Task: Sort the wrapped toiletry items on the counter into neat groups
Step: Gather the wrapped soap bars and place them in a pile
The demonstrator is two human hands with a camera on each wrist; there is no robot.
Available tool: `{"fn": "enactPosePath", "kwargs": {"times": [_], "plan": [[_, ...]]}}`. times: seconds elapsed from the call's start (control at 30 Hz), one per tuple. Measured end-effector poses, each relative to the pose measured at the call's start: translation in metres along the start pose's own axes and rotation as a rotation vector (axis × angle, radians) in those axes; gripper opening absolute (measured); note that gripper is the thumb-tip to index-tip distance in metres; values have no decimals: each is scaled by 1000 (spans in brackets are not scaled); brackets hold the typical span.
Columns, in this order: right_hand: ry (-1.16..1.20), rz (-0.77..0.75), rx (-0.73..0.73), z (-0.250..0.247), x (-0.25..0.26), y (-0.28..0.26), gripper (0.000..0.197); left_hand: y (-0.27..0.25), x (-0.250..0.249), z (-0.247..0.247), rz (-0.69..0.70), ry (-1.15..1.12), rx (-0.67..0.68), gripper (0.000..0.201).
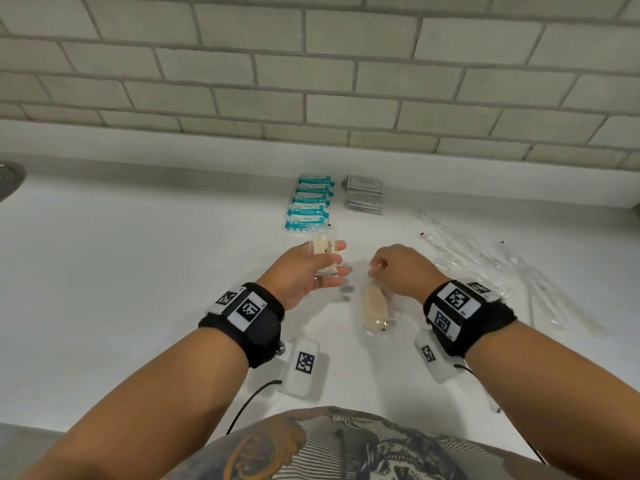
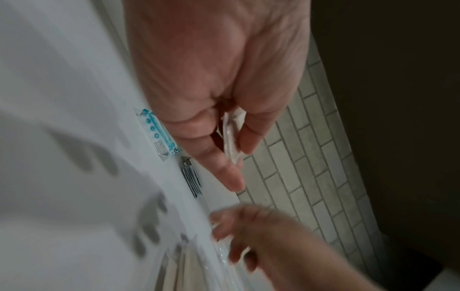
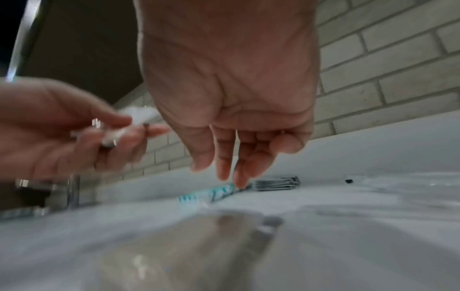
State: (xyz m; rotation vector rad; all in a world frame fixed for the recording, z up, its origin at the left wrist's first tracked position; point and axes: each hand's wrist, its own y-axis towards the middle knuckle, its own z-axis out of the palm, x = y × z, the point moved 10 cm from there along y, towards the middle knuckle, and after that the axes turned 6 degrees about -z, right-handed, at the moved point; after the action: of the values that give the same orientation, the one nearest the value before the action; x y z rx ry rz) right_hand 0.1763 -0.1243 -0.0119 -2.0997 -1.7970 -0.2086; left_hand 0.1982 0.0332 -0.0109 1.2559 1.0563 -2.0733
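My left hand (image 1: pixel 341 258) holds a clear-wrapped cream packet (image 1: pixel 325 252) between thumb and fingers, lifted above the white counter (image 1: pixel 138 271); the left wrist view shows the thumb and fingers (image 2: pixel 239 149) pinching its wrap (image 2: pixel 232 135). My right hand (image 1: pixel 375 268) hovers over a second cream packet (image 1: pixel 374 306) lying on the counter. In the right wrist view its fingers (image 3: pixel 224 157) hang loosely downward with nothing between them. Sorted at the back are a row of teal packets (image 1: pixel 313 202) and two stacks of grey sachets (image 1: pixel 363 194).
A loose spread of long clear-wrapped items (image 1: pixel 485 268) lies on the counter at the right. A tiled wall (image 1: pixel 311 81) closes off the back. A metal sink fitting (image 1: pixel 10 178) sits at the far left, and a chrome tap (image 3: pixel 72 189) appears in the right wrist view.
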Motion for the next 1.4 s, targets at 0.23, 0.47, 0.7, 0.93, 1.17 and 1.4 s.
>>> {"fn": "enactPosePath", "kwargs": {"times": [0.23, 0.47, 0.7, 0.93, 1.17, 1.4], "plan": [[602, -123, -77, -33, 55, -15, 35, 3, -13, 17, 110, 615, -107, 58], [663, -59, -163, -37, 34, -11, 14, 4, -22, 21, 207, 535, -56, 35], [580, -96, -161, -50, 29, -11, 18, 4, -16, 7, 158, 411, -110, 8], [427, -119, -257, -68, 23, -14, 14, 6, -13, 14, 140, 544, -126, 16], [-9, 15, 144, -10, 0, -16, 31, 16, 41, 15, -185, 700, -124, 15], [368, 436, 137, 33, -53, -38, 39, 19, 75, 35, -377, 564, -84, 15]]}}
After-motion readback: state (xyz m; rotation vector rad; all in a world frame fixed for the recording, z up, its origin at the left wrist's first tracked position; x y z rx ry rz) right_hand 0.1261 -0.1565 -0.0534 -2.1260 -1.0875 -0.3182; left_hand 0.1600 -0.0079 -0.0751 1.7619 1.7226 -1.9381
